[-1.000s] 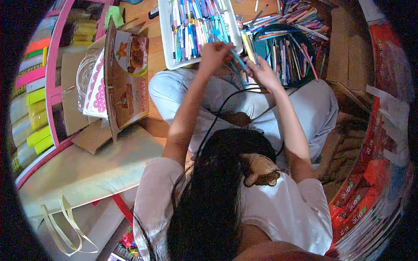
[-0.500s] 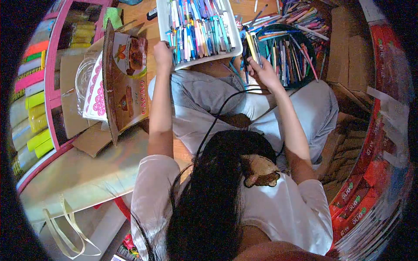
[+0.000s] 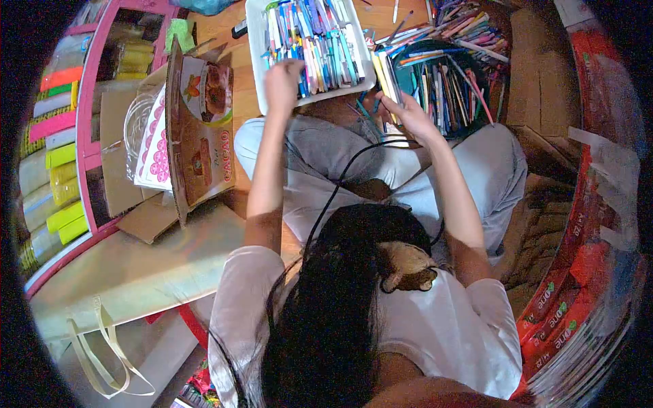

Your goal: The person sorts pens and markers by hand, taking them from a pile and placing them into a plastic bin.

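Note:
A white tray full of upright-packed pens and markers lies on the floor in front of my crossed legs. My left hand is over its near left corner, fingertips at the pens there. Motion blurs those fingers. In my right hand is a small bunch of pens, yellow and pale ones among them, pointing up and away from me. This bunch is between the tray and a dark round basket, which holds many pens and pencils.
Beyond the basket spreads a loose heap of pens. On the left stand an opened cardboard box and a pink-framed shelf. Red paper packs are stacked at right. A black cable crosses my lap.
My left hand has moved right, from the tray's left edge to over the pens inside. The right hand, still with its pens, has barely shifted.

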### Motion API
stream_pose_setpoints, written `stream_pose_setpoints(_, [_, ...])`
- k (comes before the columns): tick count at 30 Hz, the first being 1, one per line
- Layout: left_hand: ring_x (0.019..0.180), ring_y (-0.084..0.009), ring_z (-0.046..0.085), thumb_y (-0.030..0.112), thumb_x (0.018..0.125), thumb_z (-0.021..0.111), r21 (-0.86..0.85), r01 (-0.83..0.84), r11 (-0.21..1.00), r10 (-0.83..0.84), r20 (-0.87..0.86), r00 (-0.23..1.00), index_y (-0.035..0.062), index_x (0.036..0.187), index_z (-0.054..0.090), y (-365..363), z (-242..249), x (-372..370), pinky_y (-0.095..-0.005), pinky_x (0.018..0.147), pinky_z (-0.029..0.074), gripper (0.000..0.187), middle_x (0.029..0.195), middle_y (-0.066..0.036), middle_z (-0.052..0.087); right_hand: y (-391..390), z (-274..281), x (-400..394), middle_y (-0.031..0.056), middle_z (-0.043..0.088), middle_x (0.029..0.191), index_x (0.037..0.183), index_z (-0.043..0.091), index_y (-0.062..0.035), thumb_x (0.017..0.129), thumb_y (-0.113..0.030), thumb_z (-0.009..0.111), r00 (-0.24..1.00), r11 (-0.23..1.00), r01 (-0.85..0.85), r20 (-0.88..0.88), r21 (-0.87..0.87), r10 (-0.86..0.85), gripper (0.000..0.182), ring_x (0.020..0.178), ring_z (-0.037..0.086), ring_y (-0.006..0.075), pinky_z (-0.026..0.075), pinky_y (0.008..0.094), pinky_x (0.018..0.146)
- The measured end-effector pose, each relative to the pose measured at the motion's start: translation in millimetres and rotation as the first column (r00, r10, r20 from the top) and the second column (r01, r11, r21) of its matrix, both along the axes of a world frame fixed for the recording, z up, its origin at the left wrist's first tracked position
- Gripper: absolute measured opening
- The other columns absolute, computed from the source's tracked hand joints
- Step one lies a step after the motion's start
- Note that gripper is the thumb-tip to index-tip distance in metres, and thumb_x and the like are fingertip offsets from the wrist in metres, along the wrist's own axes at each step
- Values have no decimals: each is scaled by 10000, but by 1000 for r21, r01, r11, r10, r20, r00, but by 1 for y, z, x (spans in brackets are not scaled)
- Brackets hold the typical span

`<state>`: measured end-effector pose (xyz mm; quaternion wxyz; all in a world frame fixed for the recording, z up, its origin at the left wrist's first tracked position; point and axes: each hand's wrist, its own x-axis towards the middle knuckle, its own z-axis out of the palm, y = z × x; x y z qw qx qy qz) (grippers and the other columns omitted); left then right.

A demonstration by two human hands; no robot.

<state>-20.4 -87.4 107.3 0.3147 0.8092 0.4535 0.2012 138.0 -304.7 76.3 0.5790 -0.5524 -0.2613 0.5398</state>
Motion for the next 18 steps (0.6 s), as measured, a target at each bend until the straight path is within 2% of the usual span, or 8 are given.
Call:
stream_pose_setpoints(1, [652, -204, 622, 172, 787, 581, -187, 84, 979, -85, 1, 996, -5, 898, 638, -22, 20, 15, -302, 626, 476, 217, 754, -187, 629, 0, -2, -1, 1, 530, 726, 1024, 529, -28, 885, -261, 501, 999, 1000, -27, 21, 8, 27, 272, 635, 468, 77, 378, 206, 587])
stream_pose_setpoints(2, [628, -149, 610, 186, 797, 591, 23, 328, 944, -327, 170, 930, 3, 906, 641, -26, -9, 15, -270, 608, 475, 219, 719, -133, 642, 1, -3, -1, 2, 527, 724, 1017, 528, -25, 887, -267, 497, 997, 998, -58, 43, 16, 57, 277, 636, 467, 82, 379, 209, 591])
stream_pose_setpoints(4, [627, -111, 592, 182, 766, 646, -403, 285, 870, -230, 179, 956, -18, 874, 642, -62, 4, 38, -257, 590, 469, 227, 705, -82, 648, 2, -8, -2, 23, 562, 870, 1068, 524, -19, 878, -264, 507, 990, 992, -121, 65, -28, 122, 310, 808, 491, 97, 380, 234, 751])
stream_pose_setpoints(6, [629, -114, 595, 182, 764, 651, -392, 313, 865, -236, 232, 943, -37, 858, 638, -83, 13, 45, -259, 586, 468, 239, 702, -82, 646, 0, -9, -4, 42, 574, 996, 1145, 500, -20, 873, -278, 515, 989, 991, -135, 52, -22, 136, 375, 933, 492, 110, 365, 251, 866])
stream_pose_setpoints(11, [618, -108, 593, 168, 770, 643, -533, 294, 793, -123, 334, 935, -37, 874, 631, -87, 9, 46, -250, 574, 462, 229, 699, -72, 639, 0, -9, 1, 27, 564, 897, 1095, 503, -33, 893, -271, 481, 979, 990, -140, 145, -34, 144, 313, 821, 498, 98, 398, 247, 763])
stream_pose_setpoints(14, [629, -98, 589, 141, 781, 617, -422, 282, 862, -85, 427, 900, -36, 888, 623, -46, -12, 30, -238, 583, 467, 207, 704, -69, 635, 3, -29, 1, 12, 530, 756, 1013, 492, -32, 912, -236, 453, 998, 995, -60, 37, 82, 57, 232, 648, 478, 74, 417, 211, 619])
stream_pose_setpoints(17, [550, -113, 574, 185, 791, 564, -255, 80, 964, -20, 230, 973, -24, 866, 633, 9, -9, 2, -244, 514, 438, 233, 655, -91, 629, 3, -23, 5, 17, 521, 753, 998, 485, -25, 910, -216, 456, 997, 997, 77, -2, 24, -77, 213, 645, 464, 61, 408, 192, 611])
stream_pose_setpoints(18, [534, -157, 587, 219, 744, 610, -87, -33, 996, 30, -31, 999, -29, 824, 637, 18, 5, -3, -277, 533, 454, 263, 599, -130, 605, 3, -29, 9, 21, 515, 753, 995, 479, -21, 906, -207, 466, 995, 995, 72, -67, 66, -68, 207, 646, 459, 61, 405, 184, 607])
